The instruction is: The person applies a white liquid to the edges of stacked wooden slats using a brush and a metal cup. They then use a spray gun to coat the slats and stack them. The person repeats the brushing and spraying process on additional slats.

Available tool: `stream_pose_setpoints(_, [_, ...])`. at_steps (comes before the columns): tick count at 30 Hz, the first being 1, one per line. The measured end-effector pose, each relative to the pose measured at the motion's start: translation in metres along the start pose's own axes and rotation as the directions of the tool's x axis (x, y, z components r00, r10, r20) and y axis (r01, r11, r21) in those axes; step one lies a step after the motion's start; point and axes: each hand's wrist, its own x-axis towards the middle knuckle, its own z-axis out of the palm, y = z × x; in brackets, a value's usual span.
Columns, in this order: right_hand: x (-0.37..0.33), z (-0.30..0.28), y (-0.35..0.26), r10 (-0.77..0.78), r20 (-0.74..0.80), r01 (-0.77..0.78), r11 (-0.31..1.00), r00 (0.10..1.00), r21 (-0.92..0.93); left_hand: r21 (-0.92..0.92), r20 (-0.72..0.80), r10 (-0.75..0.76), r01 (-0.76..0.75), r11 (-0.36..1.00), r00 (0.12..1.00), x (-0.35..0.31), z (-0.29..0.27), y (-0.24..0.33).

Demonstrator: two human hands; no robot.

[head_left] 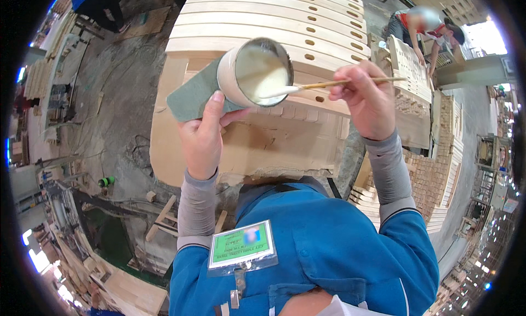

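My left hand (205, 127) is closed around the lower side of a pale round cup (226, 75), thumb on top. Between palm and cup lies a flat grey-green piece (192, 97), perhaps a sanding sheet. Tilted toward me, the cup holds a thick cream-white liquid (260, 72), which looks like glue or paint. My right hand (370, 99) pinches a thin brown stick (326, 84), perhaps a slim brush, lying nearly level. Its white-coated end is over the cup's mouth at the right rim; whether it touches the liquid I cannot tell.
Behind the cup, pale wooden slats (263, 28) with oval slots lie in rows on a stack. A brown cardboard sheet (263, 146) covers the near side. More wood pieces (424, 179) are piled at right. Two people (419, 25) bend over slats at far right; another person (98, 6) stands far left.
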Motion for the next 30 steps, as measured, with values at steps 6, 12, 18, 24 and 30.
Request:
stream_pose_setpoints(6, [0.070, -0.028, -0.013, -0.108, -0.064, 0.098, 0.984, 0.992, -0.146, -0.140, -0.035, -0.165, 0.159, 0.977, 0.986, 0.005, -0.003, -0.023])
stream_pose_setpoints(12, [0.168, -0.071, -0.029, -0.469, -0.100, 0.266, 0.651, 0.878, -0.711, -0.112, -0.104, -0.183, 0.171, 0.979, 0.978, 0.004, -0.017, -0.025])
stream_pose_setpoints(18, [0.198, -0.063, -0.011, -0.441, -0.004, 0.199, 0.412, 0.898, -0.889, -0.082, -0.149, -0.190, 0.179, 0.980, 0.971, 0.000, -0.030, -0.023])
stream_pose_setpoints(24, [0.207, -0.056, -0.006, -0.541, 0.181, 0.284, 0.112, 0.821, -0.952, -0.061, -0.183, -0.187, 0.179, 0.982, 0.965, 0.000, -0.035, -0.024])
stream_pose_setpoints(30, [0.210, -0.063, -0.010, -0.556, 0.182, 0.277, 0.092, 0.811, -0.957, -0.057, -0.156, -0.173, 0.166, 0.984, 0.973, 0.004, -0.033, -0.024])
